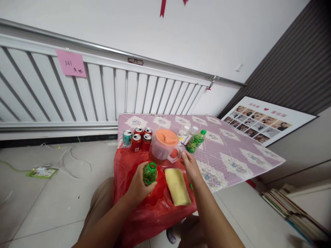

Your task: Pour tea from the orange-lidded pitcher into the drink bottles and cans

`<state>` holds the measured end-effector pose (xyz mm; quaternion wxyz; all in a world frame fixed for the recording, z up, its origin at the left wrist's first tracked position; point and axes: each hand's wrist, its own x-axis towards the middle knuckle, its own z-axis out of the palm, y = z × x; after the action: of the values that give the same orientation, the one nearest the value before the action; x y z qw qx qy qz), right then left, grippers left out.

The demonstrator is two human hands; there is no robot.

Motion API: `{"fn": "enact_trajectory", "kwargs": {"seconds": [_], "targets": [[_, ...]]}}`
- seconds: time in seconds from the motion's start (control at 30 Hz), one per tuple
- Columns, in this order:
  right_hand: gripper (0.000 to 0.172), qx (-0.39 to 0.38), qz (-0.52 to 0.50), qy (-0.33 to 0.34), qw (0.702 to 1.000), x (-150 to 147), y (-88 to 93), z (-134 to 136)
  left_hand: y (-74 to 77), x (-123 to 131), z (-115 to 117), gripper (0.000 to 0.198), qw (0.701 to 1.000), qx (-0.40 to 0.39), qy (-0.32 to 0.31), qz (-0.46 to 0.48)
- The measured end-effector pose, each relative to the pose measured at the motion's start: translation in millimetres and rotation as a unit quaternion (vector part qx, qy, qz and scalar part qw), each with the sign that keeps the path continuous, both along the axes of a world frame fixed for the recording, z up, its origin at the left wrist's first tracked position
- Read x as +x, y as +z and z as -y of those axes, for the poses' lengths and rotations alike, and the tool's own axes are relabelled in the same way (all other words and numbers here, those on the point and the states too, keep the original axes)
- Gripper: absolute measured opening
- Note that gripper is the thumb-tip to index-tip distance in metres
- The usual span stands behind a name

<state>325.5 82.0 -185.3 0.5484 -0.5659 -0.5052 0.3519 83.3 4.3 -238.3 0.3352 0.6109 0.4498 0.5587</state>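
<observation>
My left hand [141,182] is wrapped round a green plastic bottle [150,173], upright with its mouth uncapped, above a red scalloped tray [161,196]. My right hand [190,163] holds nothing I can see; its fingers are loosely bent and apart, close beside the handle of a clear plastic pitcher [161,151] with an orange lid [167,137]. Whether they touch the handle I cannot tell. A folded yellow cloth [177,187] lies between my forearms, near a small green cap [191,186]. Behind the pitcher stands another green bottle [195,143], capped.
Several red cans [136,143] and a teal can [127,137] stand left of the pitcher. White-capped bottles [184,132] stand to its right. Red plastic sheeting [121,165] covers the near part of the table with its floral cloth [219,155]. A radiator [103,89] runs behind.
</observation>
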Motion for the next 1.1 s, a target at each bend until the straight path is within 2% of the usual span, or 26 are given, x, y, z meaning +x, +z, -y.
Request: {"fn": "enact_trajectory", "kwargs": {"seconds": [0.3, 0.47, 0.67, 0.87, 1.1], "targets": [[0.061, -0.003, -0.116, 0.008, 0.993, -27.9, -8.6, -28.0, -6.6, 4.1, -2.2, 0.076, 1.0, -0.012, 0.006, 0.009], [0.059, 0.005, -0.157, -0.033, 0.987, -38.6, -0.5, -39.8, -9.8, 5.8, -2.7, 0.078, 1.0, -0.016, 0.003, 0.01], [0.063, 0.02, -0.194, -0.083, 0.977, -34.8, 13.7, -59.9, -8.1, 4.2, -2.6, 0.077, 1.0, -0.021, -0.001, 0.0], [0.058, 0.046, -0.173, -0.099, 0.979, -15.9, 40.4, -60.9, -6.7, 3.1, -2.9, 0.077, 1.0, -0.022, -0.007, -0.011], [0.058, 0.073, -0.13, -0.089, 0.985, 20.6, 99.4, -31.1, -8.9, 5.3, -2.9, 0.079, 1.0, -0.017, -0.007, -0.003]]}}
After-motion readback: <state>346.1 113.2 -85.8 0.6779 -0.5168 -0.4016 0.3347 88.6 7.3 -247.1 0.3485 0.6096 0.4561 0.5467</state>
